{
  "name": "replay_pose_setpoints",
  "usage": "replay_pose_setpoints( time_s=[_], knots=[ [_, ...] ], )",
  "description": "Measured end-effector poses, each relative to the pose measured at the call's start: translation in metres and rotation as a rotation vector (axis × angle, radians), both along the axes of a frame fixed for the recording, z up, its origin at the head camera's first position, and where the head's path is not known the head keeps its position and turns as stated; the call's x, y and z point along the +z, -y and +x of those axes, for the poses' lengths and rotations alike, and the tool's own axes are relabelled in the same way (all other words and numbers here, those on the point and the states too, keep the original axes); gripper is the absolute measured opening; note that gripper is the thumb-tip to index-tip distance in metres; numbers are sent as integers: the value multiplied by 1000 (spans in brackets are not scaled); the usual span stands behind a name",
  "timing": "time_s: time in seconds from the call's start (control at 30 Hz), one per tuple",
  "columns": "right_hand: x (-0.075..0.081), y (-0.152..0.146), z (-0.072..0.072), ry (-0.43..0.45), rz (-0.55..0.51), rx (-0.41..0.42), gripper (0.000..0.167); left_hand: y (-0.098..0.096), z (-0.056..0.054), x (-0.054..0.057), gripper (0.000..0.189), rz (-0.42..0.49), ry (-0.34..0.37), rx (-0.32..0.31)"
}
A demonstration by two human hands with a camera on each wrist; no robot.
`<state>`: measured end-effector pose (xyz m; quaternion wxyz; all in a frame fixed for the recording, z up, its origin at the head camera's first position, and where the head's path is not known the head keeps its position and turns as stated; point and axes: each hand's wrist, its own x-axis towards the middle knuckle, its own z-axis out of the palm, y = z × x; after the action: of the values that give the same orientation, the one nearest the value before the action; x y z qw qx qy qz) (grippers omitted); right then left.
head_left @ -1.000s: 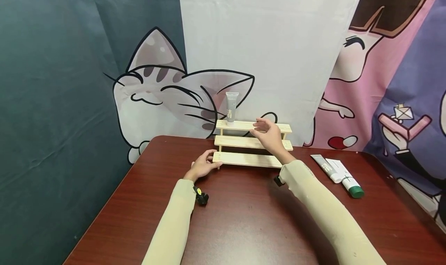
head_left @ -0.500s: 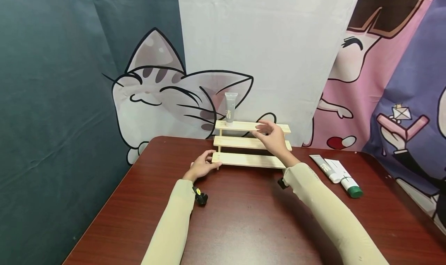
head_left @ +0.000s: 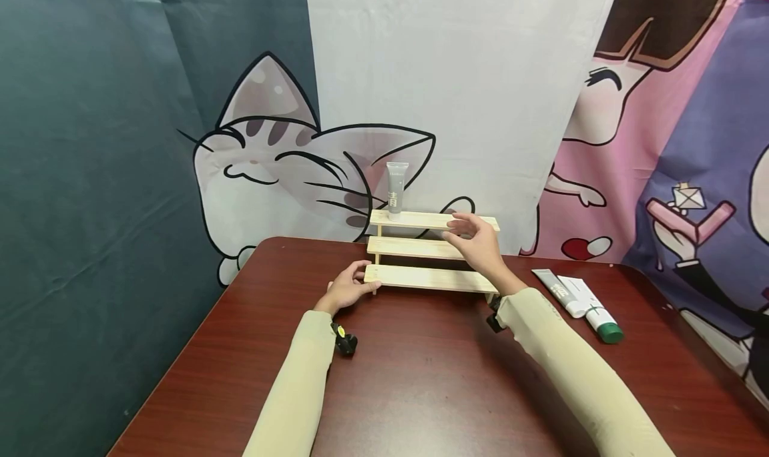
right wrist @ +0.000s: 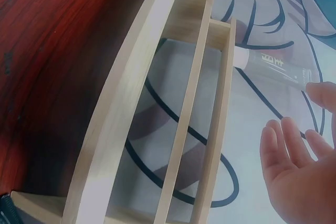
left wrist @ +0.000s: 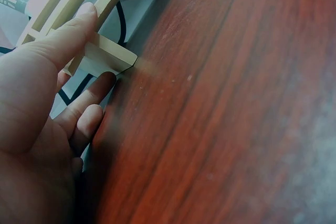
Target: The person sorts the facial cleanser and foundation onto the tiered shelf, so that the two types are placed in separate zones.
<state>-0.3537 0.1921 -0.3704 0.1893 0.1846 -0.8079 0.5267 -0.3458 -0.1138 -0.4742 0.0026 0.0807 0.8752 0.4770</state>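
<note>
A three-tier wooden display rack (head_left: 432, 279) stands at the back of the table. My left hand (head_left: 347, 287) holds the left end of its lowest board; in the left wrist view the thumb (left wrist: 79, 27) lies against the wood and the other fingers are around the end. On the top tier, at the left, a grey squeeze tube (head_left: 396, 191) stands upright on its white cap. My right hand (head_left: 480, 249) is in the air by the rack's right half, fingers loosely bent and holding nothing. In the right wrist view that hand (right wrist: 302, 174) is apart from the standing tube (right wrist: 278, 68).
Right of the rack, a grey tube (head_left: 559, 292) and a white tube with a green cap (head_left: 591, 307) lie side by side on the dark red table (head_left: 414, 377). A printed cloth backdrop (head_left: 468, 90) hangs close behind the table.
My right hand has drawn back to the right and slightly down, away from the standing tube. The left hand stays on the rack, and the tubes have not moved.
</note>
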Motion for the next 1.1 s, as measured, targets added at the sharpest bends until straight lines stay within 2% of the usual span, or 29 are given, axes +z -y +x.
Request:
replay_pose_setpoints(
  time_s=[0.33, 0.6, 0.67, 0.8, 0.9, 1.03, 1.1],
  knots=[
    [1, -9, 8, -20, 8, -22, 47, 1, 0, 1, 71, -1, 0, -8],
    [22, -8, 44, -16, 24, -22, 45, 2, 1, 0, 70, -6, -1, -6],
    [23, -11, 46, 4, 12, -28, 45, 1, 1, 0, 69, -4, -1, -8],
    [5, -26, 34, 24, 4, -39, 47, 0, 1, -1, 69, -2, 3, -10],
    [2, -34, 35, 20, 0, -36, 47, 0, 1, 0, 70, 0, 3, -14],
    [17, -32, 52, 19, 11, -29, 44, 0, 2, 2, 71, 0, 0, -14],
    [19, -34, 56, 11, 19, -33, 43, 1, 2, 3, 71, 1, -2, -15]
  ],
)
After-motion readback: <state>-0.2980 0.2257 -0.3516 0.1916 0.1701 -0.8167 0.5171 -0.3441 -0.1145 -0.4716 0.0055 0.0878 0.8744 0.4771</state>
